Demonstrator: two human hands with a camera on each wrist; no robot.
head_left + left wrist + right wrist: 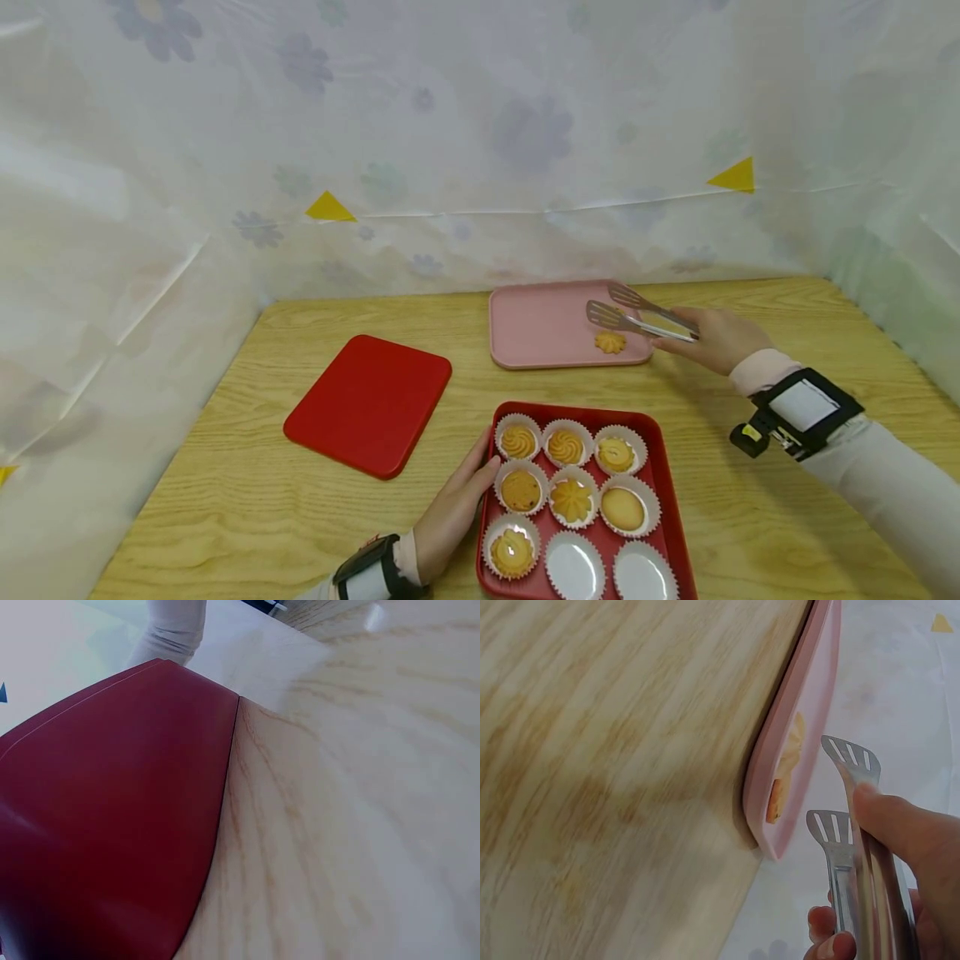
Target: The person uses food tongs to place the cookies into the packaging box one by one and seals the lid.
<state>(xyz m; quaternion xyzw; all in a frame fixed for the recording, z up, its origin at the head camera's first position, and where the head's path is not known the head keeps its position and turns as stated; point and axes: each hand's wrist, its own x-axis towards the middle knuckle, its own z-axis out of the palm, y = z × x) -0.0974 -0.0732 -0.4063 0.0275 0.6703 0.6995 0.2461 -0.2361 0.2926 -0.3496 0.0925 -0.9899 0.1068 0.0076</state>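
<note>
My right hand (718, 337) grips metal tongs (844, 877) with slotted ends. The tong ends are spread apart above the right part of a pink tray (540, 325). On that tray lies a flower-shaped cookie (610, 342); a browner cookie (777, 799) shows beside it in the right wrist view. My left hand (450, 512) holds the left side of a red box (678, 533), its thumb over the rim. Inside are white paper cups in rows, several with cookies, such as a star-shaped cookie (572, 500). Two paper cups (574, 567) at the front right show bare insides.
A red square lid (367, 404) lies flat on the wooden table (225, 483), left of the box. Flower-patterned sheeting (465, 125) walls off the back and sides. Yellow triangles (330, 207) are stuck on it.
</note>
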